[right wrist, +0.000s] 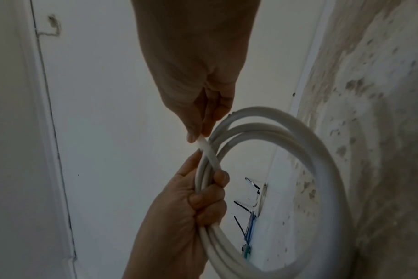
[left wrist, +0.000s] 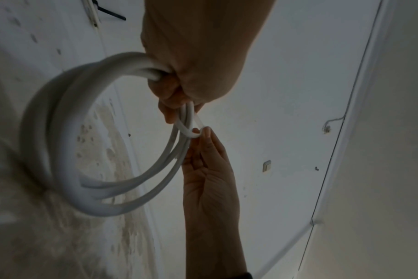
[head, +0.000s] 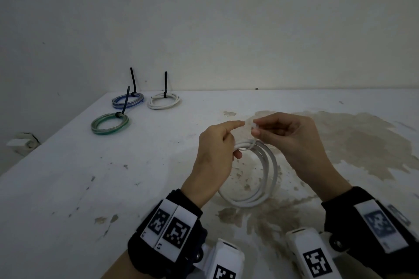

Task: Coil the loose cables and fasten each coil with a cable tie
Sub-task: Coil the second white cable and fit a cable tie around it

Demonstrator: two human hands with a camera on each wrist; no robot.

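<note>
Gripping one white coil (head: 269, 165) in my left hand (head: 217, 149), my right hand (head: 290, 136) pinched its white tie (left wrist: 198, 126); three tied coils (head: 127, 108) lay beyond it.

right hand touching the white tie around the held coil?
Touching. In the right wrist view, the right hand pinches the white tie between its fingertips, just above the white coil.

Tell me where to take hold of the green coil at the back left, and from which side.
Grip the green coil on its near arc, from above. It lies flat on the table, and its black cable tie stands up from the far rim, so the near side is unobstructed.
</note>
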